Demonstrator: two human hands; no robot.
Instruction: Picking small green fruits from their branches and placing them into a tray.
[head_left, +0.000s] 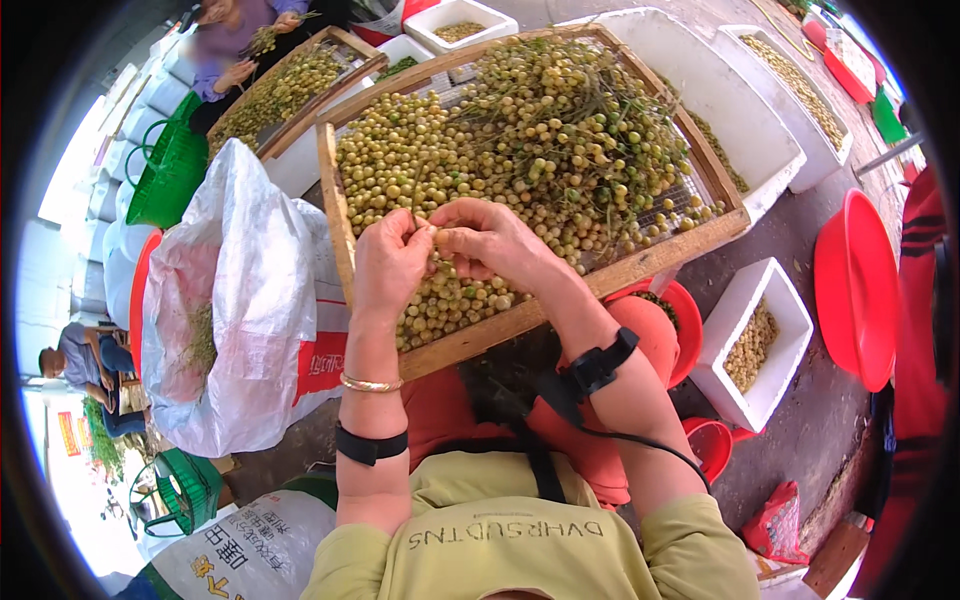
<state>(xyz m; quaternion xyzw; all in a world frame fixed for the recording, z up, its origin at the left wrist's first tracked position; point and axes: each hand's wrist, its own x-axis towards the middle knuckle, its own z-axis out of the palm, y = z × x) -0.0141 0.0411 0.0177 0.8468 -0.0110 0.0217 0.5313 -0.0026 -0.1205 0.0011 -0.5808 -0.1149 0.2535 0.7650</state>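
Over the near left part of a wood-framed mesh tray, my two hands meet fingertip to fingertip. My left hand is closed in a pinch, with a thin fruit stem rising from its fingertips. Thumb and forefinger of my right hand pinch beside it at what looks like a small round fruit, mostly hidden by the fingers. Loose yellow-green fruits cover the tray's left side and lie under my hands. A heap of fruits still on their stems fills the middle and right.
A white woven sack stands at left, near a green basket. White foam boxes and red basins are at right. At the far left, another person's hand is by a second fruit tray.
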